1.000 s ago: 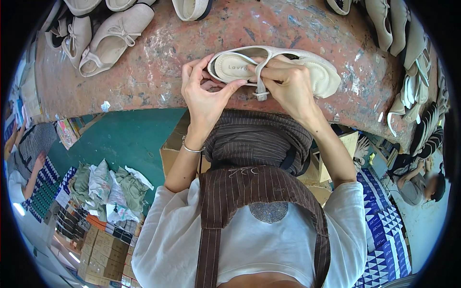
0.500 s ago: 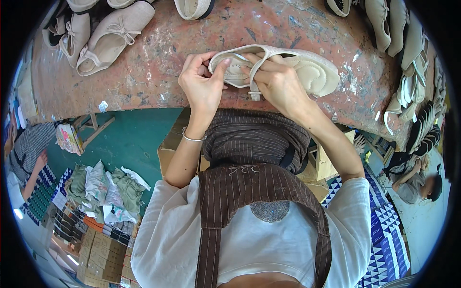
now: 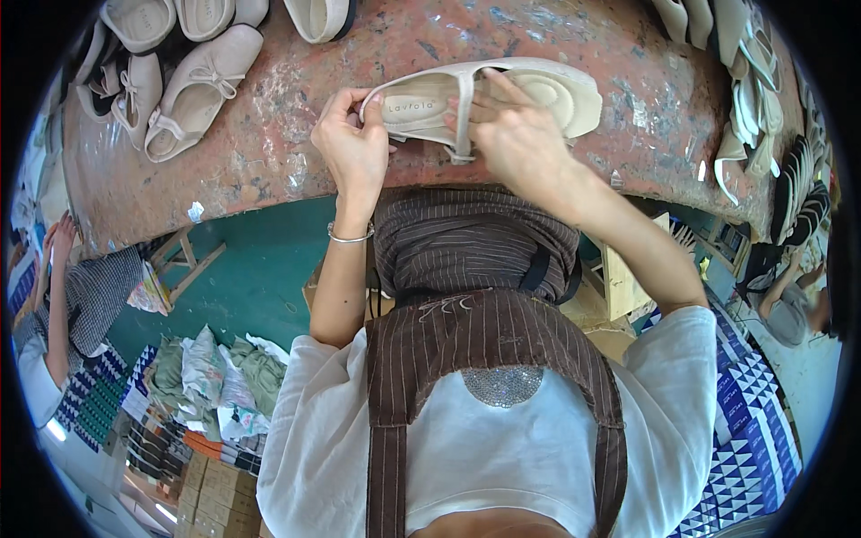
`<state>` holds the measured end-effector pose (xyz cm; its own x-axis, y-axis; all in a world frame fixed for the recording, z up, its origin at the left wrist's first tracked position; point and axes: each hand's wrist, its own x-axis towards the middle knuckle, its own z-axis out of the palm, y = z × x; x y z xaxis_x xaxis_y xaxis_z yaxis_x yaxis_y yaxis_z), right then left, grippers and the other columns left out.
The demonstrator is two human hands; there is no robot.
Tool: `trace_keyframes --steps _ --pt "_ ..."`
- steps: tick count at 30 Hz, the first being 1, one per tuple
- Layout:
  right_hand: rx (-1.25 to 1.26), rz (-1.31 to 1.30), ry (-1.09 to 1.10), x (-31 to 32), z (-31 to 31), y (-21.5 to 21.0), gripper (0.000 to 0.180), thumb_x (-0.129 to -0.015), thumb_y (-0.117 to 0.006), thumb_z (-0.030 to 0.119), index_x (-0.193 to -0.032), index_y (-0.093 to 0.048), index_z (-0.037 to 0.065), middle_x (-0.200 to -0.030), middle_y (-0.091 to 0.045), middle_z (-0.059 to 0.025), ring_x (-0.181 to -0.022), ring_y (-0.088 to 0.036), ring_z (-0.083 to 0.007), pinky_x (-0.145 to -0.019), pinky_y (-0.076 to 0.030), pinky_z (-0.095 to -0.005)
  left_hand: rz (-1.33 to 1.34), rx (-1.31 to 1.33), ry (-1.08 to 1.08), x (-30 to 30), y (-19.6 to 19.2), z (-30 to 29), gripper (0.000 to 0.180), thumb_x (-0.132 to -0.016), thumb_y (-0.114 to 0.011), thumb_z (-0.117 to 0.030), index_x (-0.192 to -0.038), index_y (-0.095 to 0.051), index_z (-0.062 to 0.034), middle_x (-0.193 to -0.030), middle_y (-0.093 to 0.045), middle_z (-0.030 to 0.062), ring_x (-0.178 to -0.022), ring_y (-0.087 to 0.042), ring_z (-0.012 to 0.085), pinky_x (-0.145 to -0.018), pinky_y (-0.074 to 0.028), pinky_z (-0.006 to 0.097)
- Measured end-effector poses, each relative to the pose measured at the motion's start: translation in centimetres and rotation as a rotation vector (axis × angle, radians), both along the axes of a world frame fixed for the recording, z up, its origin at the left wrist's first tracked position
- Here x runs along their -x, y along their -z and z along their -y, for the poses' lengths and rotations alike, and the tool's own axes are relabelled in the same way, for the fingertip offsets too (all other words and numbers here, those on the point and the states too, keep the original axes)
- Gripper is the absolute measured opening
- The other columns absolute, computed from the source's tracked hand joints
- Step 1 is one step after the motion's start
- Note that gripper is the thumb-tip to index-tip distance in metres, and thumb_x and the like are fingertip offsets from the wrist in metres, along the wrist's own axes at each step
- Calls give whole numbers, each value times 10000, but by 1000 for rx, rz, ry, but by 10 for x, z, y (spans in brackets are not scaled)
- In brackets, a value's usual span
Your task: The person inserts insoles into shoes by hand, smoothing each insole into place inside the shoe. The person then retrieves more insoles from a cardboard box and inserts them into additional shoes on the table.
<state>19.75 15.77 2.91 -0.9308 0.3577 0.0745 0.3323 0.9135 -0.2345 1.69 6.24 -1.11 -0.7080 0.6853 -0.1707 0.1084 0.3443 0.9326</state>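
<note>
A beige flat shoe (image 3: 417, 100) lies on the worn workbench, heel to the left, with a strap across its opening and a padded insole showing. At the heel, my left hand (image 3: 352, 143) is closed, thumb inside the rim and fingers curled outside it. My right hand (image 3: 525, 134) reaches over the near side, its index finger stretched onto the insole just right of the strap. The other fingers of that hand bend close to the strap, and their tips are partly hidden.
More beige shoes (image 3: 202, 90), some with bows, stand at the far left of the bench (image 3: 269, 161). Shoes and pale loose pieces (image 3: 749, 117) crowd its right end. Below left lies a heap of bags and cloth (image 3: 211, 372). Other people are at both sides.
My right index finger has straightened over the insole, and the hand no longer grips the strap so closely. The shoe and both hands sit slightly farther left and up in view.
</note>
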Motion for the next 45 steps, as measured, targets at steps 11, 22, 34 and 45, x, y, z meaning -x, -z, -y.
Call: trace_keyframes --steps 11,22,34,45 --pt "737 -523 713 4 -75 -48 878 -811 -765 239 -1480 -278 -55 -1419 -474 -242 -1276 -496 -379 -1040 -422 -418 -639 191 371 -90 -42 33 221 -795 -742 -185 -881 -581 -60 -910 -633 97 -846 -630 278 -669 -487 395" --pt "-24 -300 380 -2 2 -5 284 -802 -528 6 -1076 -589 -33 -1155 -627 -237 -1150 -589 -389 -1151 -242 -551 -907 202 820 -114 0 5 482 -862 -614 -277 -1280 -574 -40 -1283 -577 152 -1296 -463 327 -1093 -261 619" --pt "32 91 474 33 -38 2 348 -765 -561 14 -1092 -590 -105 -1047 -621 -254 -1058 -627 -318 -1152 -292 -464 -860 121 684 -118 -2 1 437 -801 -676 -183 -1214 -628 -47 -1190 -620 121 -1138 -547 304 -1033 -359 576" --pt "-169 86 541 31 -19 17 431 -817 -537 130 -1221 -554 -18 -1122 -617 -165 -1132 -590 -296 -1164 -195 -551 -934 72 725 -116 11 2 409 -873 -560 -212 -1247 -614 -54 -1239 -630 140 -1228 -525 277 -1085 -313 554"
